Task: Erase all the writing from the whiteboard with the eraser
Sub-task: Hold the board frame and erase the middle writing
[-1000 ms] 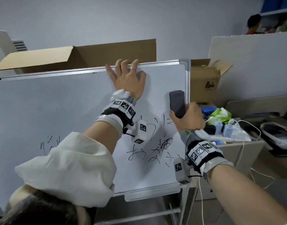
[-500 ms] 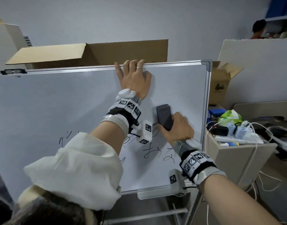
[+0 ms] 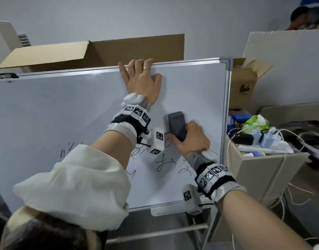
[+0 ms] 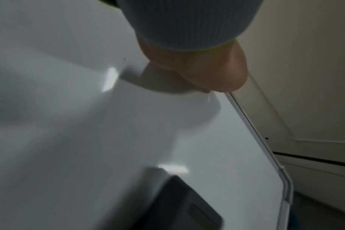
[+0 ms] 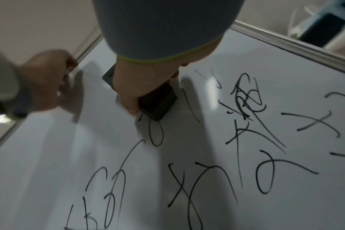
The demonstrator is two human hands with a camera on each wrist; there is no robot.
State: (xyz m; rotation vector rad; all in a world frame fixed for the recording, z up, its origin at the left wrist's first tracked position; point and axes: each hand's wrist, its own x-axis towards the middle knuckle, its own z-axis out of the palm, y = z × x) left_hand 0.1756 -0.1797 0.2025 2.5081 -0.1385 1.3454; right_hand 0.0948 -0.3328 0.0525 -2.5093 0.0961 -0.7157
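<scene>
A whiteboard (image 3: 46,114) on a stand carries black scribbled writing (image 3: 164,163) across its lower part, seen closer in the right wrist view as writing (image 5: 244,112). My right hand (image 3: 191,139) grips a dark grey eraser (image 3: 177,124) and presses it flat on the board just above the writing; the same eraser (image 5: 158,102) shows under my right hand (image 5: 140,87). My left hand (image 3: 140,78) lies on the board with its fingers hooked over the top frame. The left wrist view shows only my left hand's heel (image 4: 197,68) and the eraser (image 4: 185,205).
An open cardboard box (image 3: 101,49) stands behind the board. To the right, a smaller box (image 3: 245,83) and a desk (image 3: 263,159) with power strips, chargers and cables. A pen tray (image 3: 166,211) hangs under the board's lower edge.
My right hand has carried the eraser from the board's right edge leftward and down onto the surface, to the top of the writing. My left hand stays on the top frame.
</scene>
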